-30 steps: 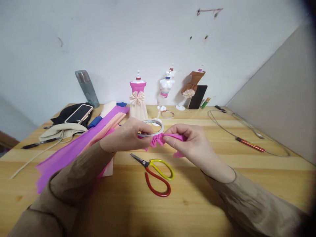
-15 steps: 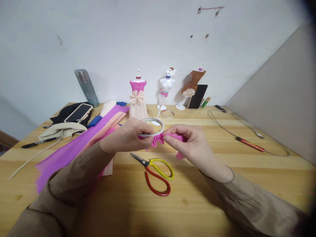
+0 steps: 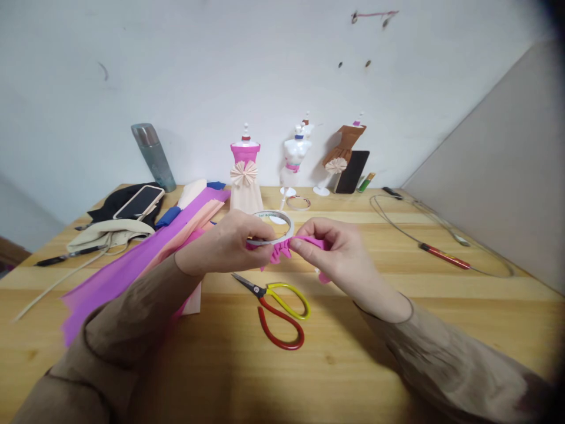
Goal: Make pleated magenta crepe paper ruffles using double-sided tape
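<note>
A roll of tape (image 3: pixel 291 226) with a white core stands out from my left hand (image 3: pixel 229 241), whose fingers are closed around its near side. Along the roll's near edge runs a pink crepe paper strip (image 3: pixel 279 253), bunched into small ruffles. My right hand (image 3: pixel 344 253) pinches this strip between thumb and forefinger, just right of the roll, and its loose end hangs below the fingers. Beneath both hands lie scissors (image 3: pixel 269 294) with one red and one yellow handle, blades pointing left. My left fingertips are partly hidden.
Purple and peach paper sheets (image 3: pixel 119 282) spread at left, near a phone (image 3: pixel 139 202) and a pen (image 3: pixel 70 255). Behind stand a pink-topped dress form (image 3: pixel 245 154), a white one (image 3: pixel 296 154), a brown-dressed one (image 3: pixel 351 141) and a bottle (image 3: pixel 153 156). A red-handled cabled tool (image 3: pixel 445 256) lies right.
My right hand has shifted very slightly along the strip, and less of its loose end shows below the fingers. The left hand's hold on the roll looks the same.
</note>
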`<action>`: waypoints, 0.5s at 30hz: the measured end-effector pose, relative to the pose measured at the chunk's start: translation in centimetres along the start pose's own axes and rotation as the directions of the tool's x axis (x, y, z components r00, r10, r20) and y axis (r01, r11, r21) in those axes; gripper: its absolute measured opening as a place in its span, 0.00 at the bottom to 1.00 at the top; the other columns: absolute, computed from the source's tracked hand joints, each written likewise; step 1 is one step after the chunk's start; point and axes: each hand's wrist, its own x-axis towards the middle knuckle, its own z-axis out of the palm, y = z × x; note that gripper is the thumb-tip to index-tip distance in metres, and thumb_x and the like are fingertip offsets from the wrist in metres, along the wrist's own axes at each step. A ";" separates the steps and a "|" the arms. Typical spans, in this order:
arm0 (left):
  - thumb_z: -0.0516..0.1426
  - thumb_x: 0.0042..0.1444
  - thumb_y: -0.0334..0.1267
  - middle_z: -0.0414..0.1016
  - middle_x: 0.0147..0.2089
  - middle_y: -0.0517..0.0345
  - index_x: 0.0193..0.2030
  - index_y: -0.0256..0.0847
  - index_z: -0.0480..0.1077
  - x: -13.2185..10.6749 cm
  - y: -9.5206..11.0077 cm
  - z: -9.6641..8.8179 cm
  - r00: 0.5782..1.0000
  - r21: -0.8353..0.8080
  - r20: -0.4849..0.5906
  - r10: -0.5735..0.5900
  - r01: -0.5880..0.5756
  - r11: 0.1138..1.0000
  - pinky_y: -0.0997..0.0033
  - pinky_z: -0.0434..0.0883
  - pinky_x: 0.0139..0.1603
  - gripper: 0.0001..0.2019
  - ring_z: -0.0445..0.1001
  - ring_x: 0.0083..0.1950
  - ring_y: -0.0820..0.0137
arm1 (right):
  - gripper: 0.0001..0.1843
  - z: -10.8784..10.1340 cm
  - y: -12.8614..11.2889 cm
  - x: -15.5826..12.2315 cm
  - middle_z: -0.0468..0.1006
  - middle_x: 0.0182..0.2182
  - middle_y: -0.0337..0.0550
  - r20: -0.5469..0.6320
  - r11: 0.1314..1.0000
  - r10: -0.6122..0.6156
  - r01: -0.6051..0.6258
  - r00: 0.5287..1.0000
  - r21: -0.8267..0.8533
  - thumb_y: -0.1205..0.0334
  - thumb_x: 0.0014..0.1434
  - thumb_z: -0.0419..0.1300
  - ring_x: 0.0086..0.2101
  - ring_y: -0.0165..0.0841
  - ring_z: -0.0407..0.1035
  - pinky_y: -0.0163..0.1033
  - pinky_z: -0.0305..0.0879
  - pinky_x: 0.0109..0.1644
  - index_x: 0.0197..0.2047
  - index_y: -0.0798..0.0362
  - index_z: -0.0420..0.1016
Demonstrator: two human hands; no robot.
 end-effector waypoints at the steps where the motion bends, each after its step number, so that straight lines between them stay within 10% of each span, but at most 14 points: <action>1: 0.53 0.51 0.27 0.66 0.20 0.61 0.21 0.32 0.70 0.0 0.0 0.0 1.000 0.006 0.000 0.002 -0.002 1.000 0.80 0.56 0.22 0.10 0.59 0.22 0.80 | 0.12 0.0 0.0 0.0 0.61 0.18 0.33 -0.001 1.000 0.000 0.000 1.000 0.001 0.60 0.52 0.61 0.19 0.23 0.54 0.30 0.50 0.18 0.21 0.53 0.64; 15: 0.52 0.47 0.22 0.58 0.18 0.65 0.18 0.36 0.62 0.2 -0.4 0.2 0.994 -0.089 0.095 0.051 -0.042 0.995 0.78 0.53 0.22 0.11 0.55 0.22 0.80 | 0.15 0.1 0.3 0.1 0.59 0.16 0.33 0.040 1.000 0.009 -0.008 0.999 -0.024 0.59 0.51 0.62 0.18 0.23 0.53 0.30 0.49 0.16 0.19 0.53 0.63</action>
